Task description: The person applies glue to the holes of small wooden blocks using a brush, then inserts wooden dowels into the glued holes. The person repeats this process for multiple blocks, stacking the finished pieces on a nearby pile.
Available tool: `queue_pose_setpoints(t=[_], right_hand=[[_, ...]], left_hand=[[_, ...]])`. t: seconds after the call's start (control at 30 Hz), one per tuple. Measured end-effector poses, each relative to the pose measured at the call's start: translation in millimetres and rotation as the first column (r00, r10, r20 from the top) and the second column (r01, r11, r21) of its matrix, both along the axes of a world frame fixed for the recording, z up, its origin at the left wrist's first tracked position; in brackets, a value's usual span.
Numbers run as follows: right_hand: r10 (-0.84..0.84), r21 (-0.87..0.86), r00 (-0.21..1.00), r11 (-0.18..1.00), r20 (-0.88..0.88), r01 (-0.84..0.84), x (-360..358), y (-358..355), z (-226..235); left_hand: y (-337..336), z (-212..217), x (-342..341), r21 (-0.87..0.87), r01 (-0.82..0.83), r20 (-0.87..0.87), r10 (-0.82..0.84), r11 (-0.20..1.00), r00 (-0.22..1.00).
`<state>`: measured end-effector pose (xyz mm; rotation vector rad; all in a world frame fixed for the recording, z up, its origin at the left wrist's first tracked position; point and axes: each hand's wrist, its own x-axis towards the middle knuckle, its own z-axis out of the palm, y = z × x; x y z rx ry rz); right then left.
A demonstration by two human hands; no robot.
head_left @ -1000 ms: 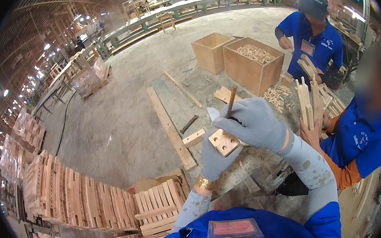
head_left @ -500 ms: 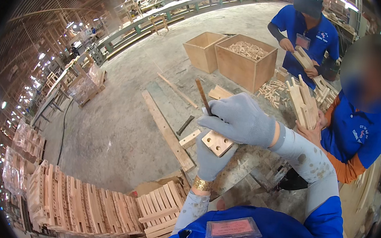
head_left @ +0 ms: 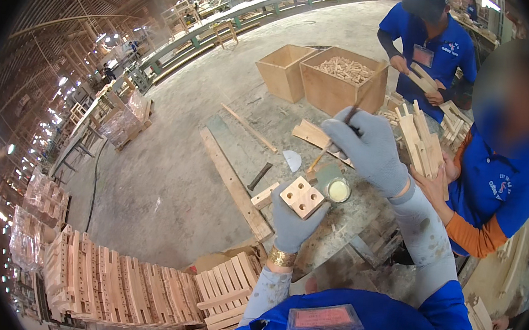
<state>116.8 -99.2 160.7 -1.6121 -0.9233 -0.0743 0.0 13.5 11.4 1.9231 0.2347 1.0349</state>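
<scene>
My gloved left hand [head_left: 292, 227] is wrapped round a pale wooden piece [head_left: 302, 197], its end face turned up and showing several round drilled holes. Up and to the right, my gloved right hand [head_left: 369, 150] grips a thin brown stick [head_left: 364, 93] that slants across the fingers; a yellowish length shows below them. Just under that hand stands a small round pot [head_left: 338, 190] of pale yellow, glue-like stuff. A dark-handled hammer-like tool [head_left: 260, 176] lies left of the piece, with a white half-round piece [head_left: 291, 161] behind it.
Two plywood boxes [head_left: 341, 89] stand beyond the bench, one full of dowels. A long board [head_left: 236, 184] runs along the bench's left edge. At the right, two co-workers [head_left: 428, 53] hold wooden parts. Stacked slats [head_left: 122, 281] fill the lower left.
My right hand has lifted off the drilled piece and moved right with the stick, which now tilts the other way. The pot and the white half-round piece have come into sight.
</scene>
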Motion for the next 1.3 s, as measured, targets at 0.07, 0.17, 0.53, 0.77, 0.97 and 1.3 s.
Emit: queue_pose_setpoints(t=[0.07, 0.17, 0.53, 0.77, 0.97, 1.3], right_hand=[[-0.055, -0.034, 0.998, 0.998, -0.002, 0.055, 16.9, -3.0, -24.3], [-0.134, -0.17, 0.987, 0.974, 0.087, 0.148, 50.7, -5.0, -95.9], [-0.185, -0.605, 0.975, 0.765, 0.122, 0.221, 82.1, 4.2, -287.7], [-0.182, -0.565, 0.979, 0.8, 0.093, 0.202, 86.6, 11.2, -296.7], [-0.226, -0.428, 0.974, 0.881, -0.004, 0.203, 79.0, 6.5, -300.8], [-0.01, 0.162, 0.559, 0.953, -0.829, 0.257, 68.2, -11.0, -261.3]], left_hand=[[-0.5, -1.0, -1.7, -0.044, 0.025, 0.034, -0.023, 0.999, 0.999], [-2.5, -4.8, -2.5, -0.129, 0.048, 0.037, -0.043, 0.99, 0.998], [-0.8, -11.7, -5.5, -0.068, 0.017, 0.024, -0.016, 0.998, 1.0], [-0.2, -11.4, -7.0, -0.086, 0.005, 0.001, -0.005, 0.996, 1.0], [3.8, -14.8, -5.0, -0.033, 0.035, 0.026, -0.034, 0.999, 0.999], [2.5, -11.9, -1.3, -0.05, 0.032, 0.032, -0.031, 0.998, 0.999]])
